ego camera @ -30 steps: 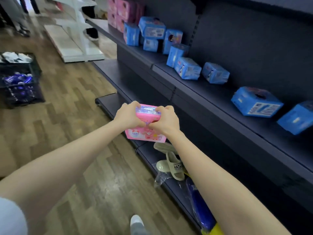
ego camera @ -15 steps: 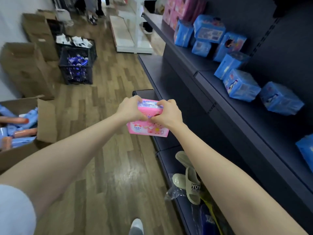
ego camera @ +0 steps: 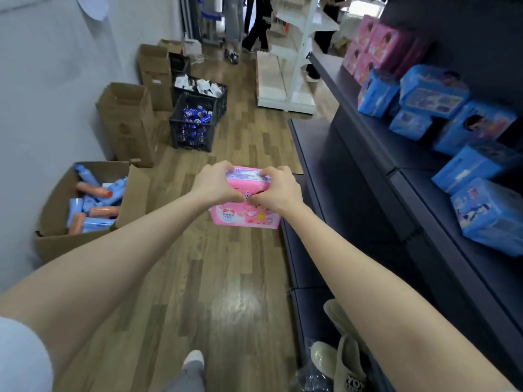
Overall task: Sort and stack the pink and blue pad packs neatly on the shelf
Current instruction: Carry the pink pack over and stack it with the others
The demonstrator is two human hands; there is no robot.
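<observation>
I see both grips out front, centre view. Left grip and right grip curled round top of pink pack, held over floor, apart from shelf at 3 o'clock. Blue packs scattered there; pink stack at 1 o'clock.

Both hands grip pink pack nr blue packs.

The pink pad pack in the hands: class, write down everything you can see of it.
The pink, glossy plastic-wrapped pad pack is rectangular, with cartoon prints on its face and a white-blue label strip on top. The left hand and right hand grip its upper edge, holding it above the wooden floor.
</observation>
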